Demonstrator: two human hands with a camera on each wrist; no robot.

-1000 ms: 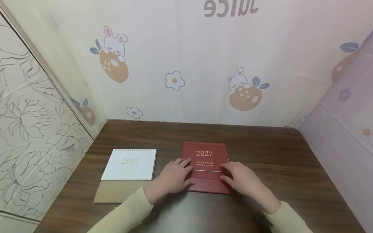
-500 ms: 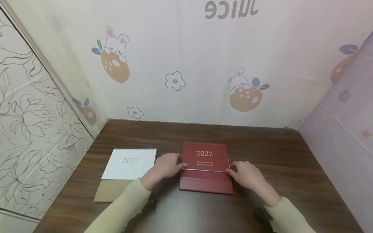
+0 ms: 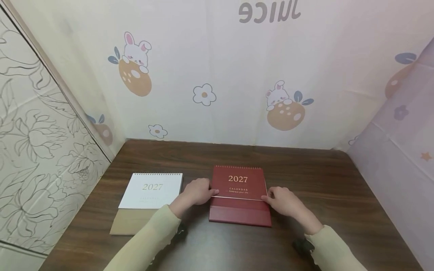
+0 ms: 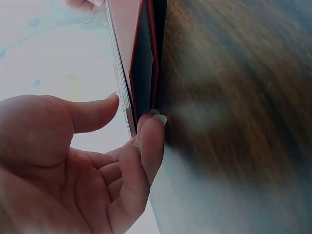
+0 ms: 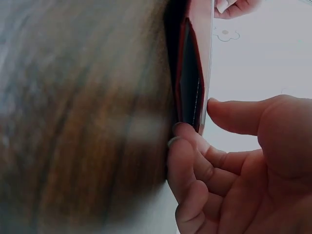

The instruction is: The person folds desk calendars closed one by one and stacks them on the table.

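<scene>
A dark red 2027 desk calendar (image 3: 239, 184) with a spiral top edge stands on the table, its folded base toward me. My left hand (image 3: 197, 192) pinches its left side, thumb over the front cover near the lower corner. On the opposite side my right hand (image 3: 284, 201) holds the edge the same way. In the left wrist view, curled fingers (image 4: 152, 146) sit at the open side of the folded red stand. The right wrist view shows the thumb at the page edges and the fingers (image 5: 181, 161) by the stand's end.
A white 2027 desk calendar (image 3: 151, 192) with a tan base stands to the left, close to my left forearm. The dark wooden table (image 3: 305, 165) meets a printed curtain (image 3: 237, 67) at the back and patterned panels at both sides.
My left hand has drawn back from the red calendar's front and base to its left side. My right hand's fingers have slipped from the cover to the right edge. The calendar stays put.
</scene>
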